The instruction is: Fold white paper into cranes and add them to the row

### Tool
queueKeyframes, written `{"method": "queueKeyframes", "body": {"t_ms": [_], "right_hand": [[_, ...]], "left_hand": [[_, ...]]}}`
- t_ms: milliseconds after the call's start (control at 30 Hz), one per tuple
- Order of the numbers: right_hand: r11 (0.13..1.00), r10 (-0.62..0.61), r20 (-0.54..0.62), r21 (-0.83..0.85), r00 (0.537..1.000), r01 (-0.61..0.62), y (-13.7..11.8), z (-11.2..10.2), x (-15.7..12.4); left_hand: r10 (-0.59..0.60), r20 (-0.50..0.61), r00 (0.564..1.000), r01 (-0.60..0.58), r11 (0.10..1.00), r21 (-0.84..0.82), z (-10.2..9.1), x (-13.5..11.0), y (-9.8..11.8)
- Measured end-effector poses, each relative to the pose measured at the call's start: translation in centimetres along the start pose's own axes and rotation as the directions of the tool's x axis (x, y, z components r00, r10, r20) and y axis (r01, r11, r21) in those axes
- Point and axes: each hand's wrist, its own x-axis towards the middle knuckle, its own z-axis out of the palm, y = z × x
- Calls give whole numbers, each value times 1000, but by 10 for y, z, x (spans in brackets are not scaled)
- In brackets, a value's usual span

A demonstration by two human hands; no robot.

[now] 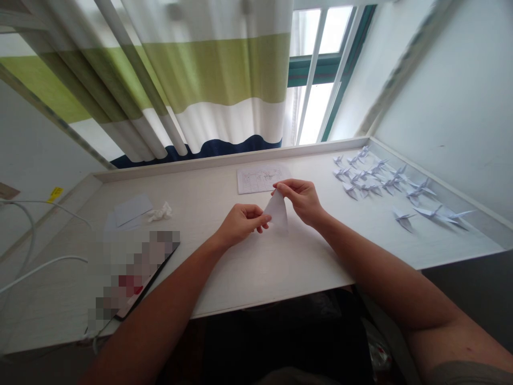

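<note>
A white folded paper triangle (277, 211) is held up just above the pale desk (280, 262), in the middle of the view. My left hand (241, 223) pinches its lower left corner with closed fingers. My right hand (302, 199) pinches its top point between thumb and fingertips. Both forearms reach in from the bottom edge.
Several folded white paper cranes (380, 182) lie in rows at the desk's right rear. A printed sheet (258, 179) lies behind my hands. At the left are a white paper sheet (132, 208), a crumpled scrap (160, 213), a blurred-out flat object (132, 272) and white cables (24, 267). Curtain and window stand behind.
</note>
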Motion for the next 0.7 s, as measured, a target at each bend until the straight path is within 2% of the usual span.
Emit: {"method": "queueKeyframes", "body": {"t_ms": [233,367,467,700], "right_hand": [[999,23,39,39,999,-24,0,3,-1],[999,18,83,35,996,-21,-1,5,-3],[999,11,98,32,995,-15,-1,6,-4],[998,61,124,-26,990,-58,3,5,-2]], "left_hand": [[28,-82,996,-20,995,99,-1,1,-1],[84,-74,994,-86,996,-16,3,1,-2],[85,-93,992,-93,992,-85,7,2,-6],[72,-151,986,-90,989,-121,7,6,-13]]}}
